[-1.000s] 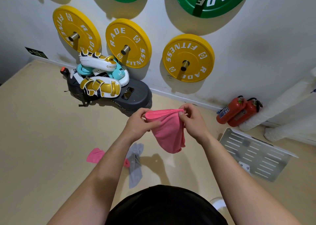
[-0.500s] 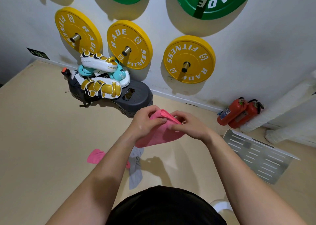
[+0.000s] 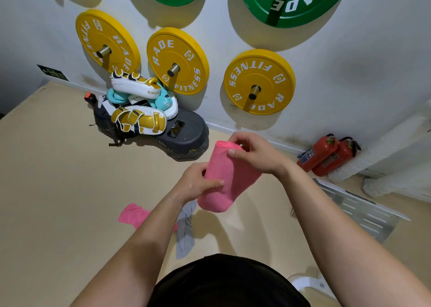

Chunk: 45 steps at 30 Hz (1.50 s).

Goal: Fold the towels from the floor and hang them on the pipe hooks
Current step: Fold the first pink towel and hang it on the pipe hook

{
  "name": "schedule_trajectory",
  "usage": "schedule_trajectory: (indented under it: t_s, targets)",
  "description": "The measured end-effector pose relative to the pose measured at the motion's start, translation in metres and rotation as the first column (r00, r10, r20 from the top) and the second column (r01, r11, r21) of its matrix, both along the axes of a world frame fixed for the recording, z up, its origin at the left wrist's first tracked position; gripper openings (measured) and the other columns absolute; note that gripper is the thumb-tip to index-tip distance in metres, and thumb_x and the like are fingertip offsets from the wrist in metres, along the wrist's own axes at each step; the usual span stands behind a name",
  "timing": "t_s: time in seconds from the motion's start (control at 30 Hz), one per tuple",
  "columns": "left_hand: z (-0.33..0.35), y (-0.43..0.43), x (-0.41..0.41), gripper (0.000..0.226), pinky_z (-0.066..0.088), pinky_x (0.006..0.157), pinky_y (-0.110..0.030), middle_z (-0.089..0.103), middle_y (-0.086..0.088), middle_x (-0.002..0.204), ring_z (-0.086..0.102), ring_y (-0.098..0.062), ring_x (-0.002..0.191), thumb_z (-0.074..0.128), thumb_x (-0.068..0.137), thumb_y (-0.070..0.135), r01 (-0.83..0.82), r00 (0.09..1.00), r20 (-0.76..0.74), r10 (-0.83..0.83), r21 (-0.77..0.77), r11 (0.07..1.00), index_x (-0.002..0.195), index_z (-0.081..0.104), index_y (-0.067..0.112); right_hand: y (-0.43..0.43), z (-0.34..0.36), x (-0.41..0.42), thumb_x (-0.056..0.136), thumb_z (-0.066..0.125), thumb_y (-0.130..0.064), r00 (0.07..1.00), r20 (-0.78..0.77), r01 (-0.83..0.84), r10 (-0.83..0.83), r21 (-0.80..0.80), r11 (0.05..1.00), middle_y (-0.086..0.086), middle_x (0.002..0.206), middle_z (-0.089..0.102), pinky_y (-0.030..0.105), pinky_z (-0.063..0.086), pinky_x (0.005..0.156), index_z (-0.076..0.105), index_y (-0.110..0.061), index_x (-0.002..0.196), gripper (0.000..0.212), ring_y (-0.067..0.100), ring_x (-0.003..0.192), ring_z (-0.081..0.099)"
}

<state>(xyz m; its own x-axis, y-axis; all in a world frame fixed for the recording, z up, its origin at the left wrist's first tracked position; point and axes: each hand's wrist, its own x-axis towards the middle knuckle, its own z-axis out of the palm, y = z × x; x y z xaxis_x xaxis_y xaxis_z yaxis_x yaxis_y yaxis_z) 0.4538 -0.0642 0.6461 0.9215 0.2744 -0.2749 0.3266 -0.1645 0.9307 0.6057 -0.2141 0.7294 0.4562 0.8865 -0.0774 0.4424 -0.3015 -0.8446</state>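
**Head view, towel held between both hands.** You are holding a folded pink towel in the air in front of your chest, above the floor, with its long axis tilting from upper right down to lower left.

- Your right hand is pinching the upper end of the towel, its fingers curling over the folded edge and the thumb pressing on the near face.
- Your left hand is gripping the towel at its middle. The thumb is lying across the front and the other fingers are wrapping behind the cloth, where they are hidden.
- The lower end of the towel is hanging free below your left hand.

A second pink towel and a grey towel are lying crumpled on the floor just beside each other, partly hidden by your left forearm.

Against the wall beyond your hands, a pile of boxing pads is resting on a dark step platform. Yellow weight plates and green weight plates are hanging on wall pegs above it. To the right, two red fire extinguishers are lying at the foot of white wrapped pipes, near a slotted metal panel on the floor.
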Motion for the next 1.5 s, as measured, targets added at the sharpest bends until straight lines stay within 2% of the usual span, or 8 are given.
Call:
schedule_trajectory:
  t_s: [0.2,0.37,0.47,0.73,0.87,1.0,1.13,1.5]
  targets:
    - [-0.021,0.017,-0.015,0.037,0.036,0.062,-0.03,0.057,0.001,0.067,0.049,-0.011,0.065,0.081,0.074,0.038,-0.072,0.994,-0.085,0.074,0.024,0.997,0.074,0.067,0.003,-0.016,-0.001,0.022,0.095,0.061,-0.018,0.931,0.046,0.354,-0.361,0.118,0.928,-0.017,0.079,0.059,0.025,0.039,0.068,0.058,-0.026,0.089,0.011,-0.001,0.075,0.051]
    - [-0.013,0.039,-0.025,0.02,0.037,0.055,-0.022,0.061,0.013,0.065,0.051,0.001,0.058,0.077,0.086,0.018,-0.166,0.984,-0.044,0.171,0.099,0.981,0.069,0.069,0.025,-0.046,-0.032,0.031,0.093,0.06,-0.009,0.834,-0.07,0.548,-0.547,-0.015,0.836,0.002,0.093,0.062,0.031,0.042,0.071,0.056,-0.02,0.096,0.012,0.014,0.081,0.055]
    - [0.008,0.04,-0.017,0.005,0.043,0.062,-0.024,0.07,0.002,0.079,0.059,-0.002,0.07,0.077,0.085,0.021,-0.126,0.992,0.017,0.125,0.184,0.975,0.085,0.073,0.017,-0.052,-0.051,0.022,0.075,0.06,-0.001,0.849,-0.21,0.465,-0.485,-0.14,0.874,0.004,0.081,0.058,0.037,0.043,0.069,0.054,-0.022,0.089,0.026,0.017,0.073,0.053]
    - [0.037,0.026,0.009,0.017,0.045,0.064,-0.029,0.067,0.011,0.07,0.061,-0.007,0.071,0.08,0.077,0.033,0.117,0.993,-0.025,-0.117,0.42,0.9,0.067,0.067,0.037,-0.045,-0.067,0.001,0.068,0.077,-0.014,0.993,0.027,0.107,-0.116,-0.632,0.767,-0.001,0.097,0.064,0.029,0.051,0.073,0.054,-0.027,0.111,0.05,0.021,0.089,0.062]
    - [0.042,0.012,0.015,0.007,0.052,0.068,-0.034,0.07,0.008,0.076,0.064,-0.007,0.076,0.078,0.073,0.038,0.236,0.971,-0.062,-0.233,0.442,0.865,0.077,0.074,0.035,-0.03,-0.057,-0.013,0.065,0.075,-0.032,0.999,0.04,0.017,0.003,-0.487,0.873,0.0,0.116,0.055,0.032,0.049,0.089,0.06,-0.034,0.124,0.062,0.017,0.105,0.056]
    - [0.042,0.004,0.014,0.015,0.052,0.07,-0.043,0.07,0.003,0.076,0.064,-0.015,0.077,0.082,0.072,0.035,0.225,0.973,-0.052,-0.225,0.423,0.878,0.083,0.077,0.027,-0.013,-0.044,-0.022,0.072,0.082,-0.027,0.997,-0.07,-0.049,0.031,-0.28,0.959,-0.008,0.093,0.067,0.028,0.048,0.078,0.069,-0.023,0.094,0.026,0.008,0.087,0.059]
    - [0.04,0.008,0.007,0.024,0.048,0.066,-0.033,0.07,0.005,0.078,0.063,-0.014,0.076,0.089,0.068,0.033,0.16,0.987,-0.034,-0.159,0.369,0.915,0.084,0.073,0.026,-0.006,-0.041,-0.023,0.081,0.077,-0.027,0.996,0.037,-0.074,0.086,-0.267,0.961,-0.008,0.069,0.058,0.027,0.036,0.06,0.062,-0.019,0.08,0.018,0.011,0.066,0.047]
    - [0.027,0.02,-0.018,0.01,0.049,0.067,-0.028,0.069,0.005,0.078,0.063,-0.008,0.075,0.072,0.084,0.016,-0.06,0.998,0.029,0.056,0.204,0.977,0.088,0.069,0.025,-0.012,-0.041,-0.015,0.082,0.075,-0.036,0.988,-0.049,-0.153,0.145,-0.377,0.914,-0.004,0.08,0.068,0.034,0.047,0.069,0.068,-0.024,0.091,0.017,0.016,0.072,0.058]
